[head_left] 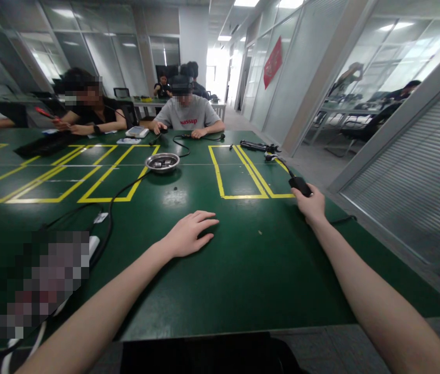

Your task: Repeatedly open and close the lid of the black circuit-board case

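My left hand [190, 234] rests palm down on the green table [239, 280], fingers stretched out and holding nothing. At the right side of the table, my right hand [312, 204] is closed around a black power adapter [300, 186]. One cable [288, 167] runs from the adapter's far end to a bundled plug end [271, 157]. Another black cord [344, 220] lies on the table behind my right wrist. My fingers cover part of the adapter.
A steel bowl [162, 162] holds small metal parts. Yellow tape [243, 197] outlines rectangles. A folded black tripod-like object [259, 146] lies at the far right. Black cables [112, 208] cross the left. Opposite sits a person in a grey shirt [200, 111]; another [105, 111] sits farther left.
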The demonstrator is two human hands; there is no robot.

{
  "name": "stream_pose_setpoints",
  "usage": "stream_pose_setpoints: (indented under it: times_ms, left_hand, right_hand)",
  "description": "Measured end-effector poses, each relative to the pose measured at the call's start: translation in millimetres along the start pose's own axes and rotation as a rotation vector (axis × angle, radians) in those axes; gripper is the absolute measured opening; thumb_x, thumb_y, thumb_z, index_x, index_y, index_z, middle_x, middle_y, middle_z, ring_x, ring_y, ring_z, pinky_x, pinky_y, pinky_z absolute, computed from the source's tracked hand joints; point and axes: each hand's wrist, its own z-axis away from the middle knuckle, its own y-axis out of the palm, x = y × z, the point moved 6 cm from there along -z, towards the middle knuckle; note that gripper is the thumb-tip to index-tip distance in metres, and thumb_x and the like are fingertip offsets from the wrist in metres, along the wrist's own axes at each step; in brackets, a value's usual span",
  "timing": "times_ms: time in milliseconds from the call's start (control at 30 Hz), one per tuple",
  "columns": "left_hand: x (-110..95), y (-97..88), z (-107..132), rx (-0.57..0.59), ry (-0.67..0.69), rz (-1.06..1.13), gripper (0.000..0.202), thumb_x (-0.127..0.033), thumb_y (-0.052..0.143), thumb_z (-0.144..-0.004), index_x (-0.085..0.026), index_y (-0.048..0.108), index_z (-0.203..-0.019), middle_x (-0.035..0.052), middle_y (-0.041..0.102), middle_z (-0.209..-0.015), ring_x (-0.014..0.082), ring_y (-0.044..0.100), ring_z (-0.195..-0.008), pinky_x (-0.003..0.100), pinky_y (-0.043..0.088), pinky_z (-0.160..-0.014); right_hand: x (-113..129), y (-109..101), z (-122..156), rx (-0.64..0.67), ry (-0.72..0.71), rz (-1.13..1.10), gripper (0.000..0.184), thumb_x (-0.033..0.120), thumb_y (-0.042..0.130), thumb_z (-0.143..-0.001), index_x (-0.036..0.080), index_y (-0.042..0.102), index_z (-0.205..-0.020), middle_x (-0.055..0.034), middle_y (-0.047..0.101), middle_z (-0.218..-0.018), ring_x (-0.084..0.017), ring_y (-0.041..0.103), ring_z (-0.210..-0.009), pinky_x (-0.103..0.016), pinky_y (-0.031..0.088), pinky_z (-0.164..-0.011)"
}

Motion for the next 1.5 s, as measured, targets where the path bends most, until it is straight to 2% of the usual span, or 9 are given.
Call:
stream_pose_setpoints:
  times_ms: [167,333,467,567,833,1067,1333,1433,1500]
  left_hand:
    - [0,1.5,-1,0.032,-0.027,0.009,0.033,-0.027,0.057,-0.100,-0.021,0.064,-0.132,0.0110,0.065,-0.139,0.0264,0.060,-0.130,0.047,0.051,-0.109]
    - [1,3.6,-1,0.052,-0.038,0.011,0.032,-0.028,0.056,-0.101,-0.023,0.066,-0.130,0.0095,0.067,-0.138,0.0257,0.061,-0.128,0.047,0.050,-0.109]
    - [0,2.8,-2,0.051,-0.035,0.012,0.031,-0.029,0.055,-0.101,-0.024,0.067,-0.129,0.0088,0.068,-0.136,0.0246,0.062,-0.127,0.045,0.049,-0.110]
    - [0,2.7,-2,0.054,-0.036,0.015,0.031,-0.029,0.056,-0.101,-0.023,0.068,-0.128,0.0092,0.068,-0.136,0.0251,0.062,-0.126,0.046,0.049,-0.109]
    - [0,3.5,-2,0.043,-0.027,0.007,0.030,-0.028,0.057,-0.100,-0.022,0.068,-0.127,0.0094,0.069,-0.134,0.0249,0.063,-0.126,0.045,0.050,-0.109]
    - [0,5.5,-3,0.051,-0.030,0.013,0.030,-0.027,0.057,-0.100,-0.021,0.069,-0.126,0.0105,0.069,-0.134,0.0254,0.062,-0.125,0.046,0.050,-0.108]
    - [0,4.9,-2,0.050,-0.031,0.011,0.029,-0.027,0.058,-0.100,-0.021,0.069,-0.126,0.0100,0.069,-0.134,0.0250,0.063,-0.125,0.045,0.050,-0.109]
    - [0,4.7,-2,0.051,-0.035,0.009,0.029,-0.027,0.057,-0.100,-0.021,0.070,-0.125,0.0102,0.069,-0.134,0.0255,0.063,-0.125,0.046,0.050,-0.109]
    - [0,4.8,-2,0.046,-0.032,0.013,0.030,-0.028,0.057,-0.100,-0.022,0.070,-0.126,0.0099,0.069,-0.134,0.0254,0.063,-0.125,0.046,0.050,-0.109]
  right_hand:
    - [10,-21,-2,-0.215,-0.150,0.027,0.054,0.042,0.065,-0.077,0.017,0.069,-0.124,-0.0128,0.072,-0.111,-0.031,0.066,-0.099,-0.046,0.054,-0.093]
    - [6,-17,-1,-0.092,-0.057,0.135,0.050,0.041,0.068,-0.073,0.017,0.072,-0.117,-0.0128,0.073,-0.104,-0.032,0.066,-0.096,-0.049,0.053,-0.093]
    - [9,-20,2,-0.148,-0.123,0.165,0.055,0.042,0.065,-0.078,0.020,0.067,-0.129,-0.0128,0.072,-0.111,-0.034,0.065,-0.104,-0.051,0.051,-0.098]
    - [0,-16,0,-0.063,-0.072,0.261,0.051,0.043,0.068,-0.078,0.022,0.069,-0.125,-0.0115,0.072,-0.105,-0.034,0.066,-0.102,-0.051,0.051,-0.097]
    - [1,-8,1,0.072,-0.084,0.491,0.049,0.047,0.073,-0.078,0.013,0.076,-0.113,-0.0192,0.064,-0.113,-0.036,0.069,-0.098,-0.046,0.054,-0.089]
    - [-2,-17,-6,-0.010,-0.019,0.352,0.041,0.043,0.059,-0.089,0.014,0.073,-0.115,-0.0173,0.074,-0.098,-0.035,0.069,-0.099,-0.047,0.052,-0.091]
    - [-16,-15,-12,0.060,0.071,0.305,0.038,0.036,0.051,-0.091,0.011,0.077,-0.101,-0.0097,0.069,-0.061,-0.029,0.070,-0.064,-0.042,0.055,-0.075]
    - [-14,-14,-12,0.071,0.070,0.305,0.039,0.034,0.056,-0.088,0.010,0.077,-0.110,-0.0093,0.069,-0.064,-0.029,0.070,-0.065,-0.043,0.056,-0.078]
    - [-11,-14,-11,0.064,0.061,0.312,0.042,0.036,0.063,-0.084,0.011,0.076,-0.114,-0.0120,0.072,-0.075,-0.031,0.072,-0.077,-0.046,0.055,-0.084]
